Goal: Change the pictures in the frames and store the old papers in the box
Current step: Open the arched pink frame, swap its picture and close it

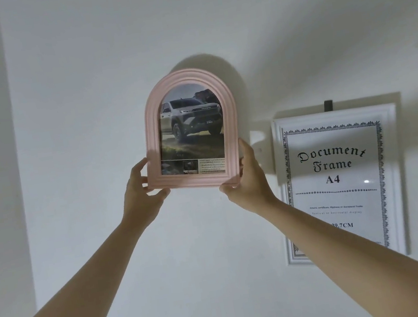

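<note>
A: What is held up against the white wall (pixel 87 122)?

B: A pink arched plastic picture frame (pixel 185 82) showing a picture of a grey pickup truck (pixel 191 122). The left hand (pixel 141 193) grips its lower left corner, the right hand (pixel 245 180) its lower right.

A: And beside it?

B: A white rectangular document frame (pixel 389 113) hangs to the right on a dark hook (pixel 328 105), its sheet reading "Document Frame A4".

The arched, ridged pink picture frame (pixel 192 130) shows a grey pickup truck print (pixel 192 130) over dark green ground. To the right of it hangs a white moulded rectangular document frame (pixel 285 201); its white sheet carries black gothic lettering inside a black ornamental border. The plain wall (pixel 83 96) behind is white.
</note>
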{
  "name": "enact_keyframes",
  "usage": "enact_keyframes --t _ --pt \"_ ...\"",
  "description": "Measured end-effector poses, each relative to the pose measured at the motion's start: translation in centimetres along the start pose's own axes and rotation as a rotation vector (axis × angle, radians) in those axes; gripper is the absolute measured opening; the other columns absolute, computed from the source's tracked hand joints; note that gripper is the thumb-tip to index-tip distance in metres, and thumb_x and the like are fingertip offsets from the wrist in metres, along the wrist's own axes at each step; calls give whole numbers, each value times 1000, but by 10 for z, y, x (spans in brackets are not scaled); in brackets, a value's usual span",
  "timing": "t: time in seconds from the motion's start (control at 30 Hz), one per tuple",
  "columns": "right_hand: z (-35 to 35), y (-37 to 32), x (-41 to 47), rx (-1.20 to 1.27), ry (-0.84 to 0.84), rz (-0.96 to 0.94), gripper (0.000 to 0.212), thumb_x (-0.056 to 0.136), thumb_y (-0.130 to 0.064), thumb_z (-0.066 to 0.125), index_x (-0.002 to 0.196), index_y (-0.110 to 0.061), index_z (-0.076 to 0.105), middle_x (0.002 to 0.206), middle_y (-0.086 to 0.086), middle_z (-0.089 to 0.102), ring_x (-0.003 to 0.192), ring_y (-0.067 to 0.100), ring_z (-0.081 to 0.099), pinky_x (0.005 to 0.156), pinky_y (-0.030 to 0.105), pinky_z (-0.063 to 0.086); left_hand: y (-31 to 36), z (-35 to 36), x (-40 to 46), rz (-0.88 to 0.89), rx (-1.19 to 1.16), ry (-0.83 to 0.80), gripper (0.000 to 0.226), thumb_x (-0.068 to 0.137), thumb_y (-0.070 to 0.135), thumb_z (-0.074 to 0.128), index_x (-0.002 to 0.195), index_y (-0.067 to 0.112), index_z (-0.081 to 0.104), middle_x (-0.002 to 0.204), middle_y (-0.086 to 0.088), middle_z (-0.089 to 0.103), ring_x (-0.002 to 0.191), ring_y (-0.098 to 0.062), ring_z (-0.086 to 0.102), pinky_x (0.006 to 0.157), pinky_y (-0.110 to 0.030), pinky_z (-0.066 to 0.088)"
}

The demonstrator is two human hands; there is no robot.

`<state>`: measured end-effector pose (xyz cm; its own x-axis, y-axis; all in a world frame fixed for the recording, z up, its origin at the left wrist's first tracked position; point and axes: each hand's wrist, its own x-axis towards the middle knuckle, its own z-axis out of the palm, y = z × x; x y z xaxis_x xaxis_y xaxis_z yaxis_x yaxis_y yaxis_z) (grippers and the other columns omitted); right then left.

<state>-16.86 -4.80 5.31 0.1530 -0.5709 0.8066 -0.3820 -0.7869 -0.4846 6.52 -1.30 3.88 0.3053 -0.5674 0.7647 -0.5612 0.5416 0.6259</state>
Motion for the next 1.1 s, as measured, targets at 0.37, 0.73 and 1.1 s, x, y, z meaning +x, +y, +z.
enact_keyframes --t 0.37,0.73,1.1 --pt "-36 -18 -59 140 98 120 98 77 -13 74 150 -26 9 155 -15 15 138 1 18 109 20 18 38 -8 -69 89 1 -502 114 66 5 82 143 41 6 132 6 41 115 -11 49 71 -13 52" --pt "-89 -1 -190 321 0 252 56 97 -12 47 146 -31 27 124 -3 57 102 5 58 91 8 42 54 15 -211 -219 -85 -672 114 65 6 83 136 47 3 118 21 42 102 -10 53 68 -12 50" --pt "-127 25 -364 223 38 534 17 94 -26 50 106 -37 50 62 14 60 44 11 43 45 35 36 88 74 -352 -592 217 -844 88 76 31 75 146 31 20 145 -3 37 124 -17 46 91 -26 43"
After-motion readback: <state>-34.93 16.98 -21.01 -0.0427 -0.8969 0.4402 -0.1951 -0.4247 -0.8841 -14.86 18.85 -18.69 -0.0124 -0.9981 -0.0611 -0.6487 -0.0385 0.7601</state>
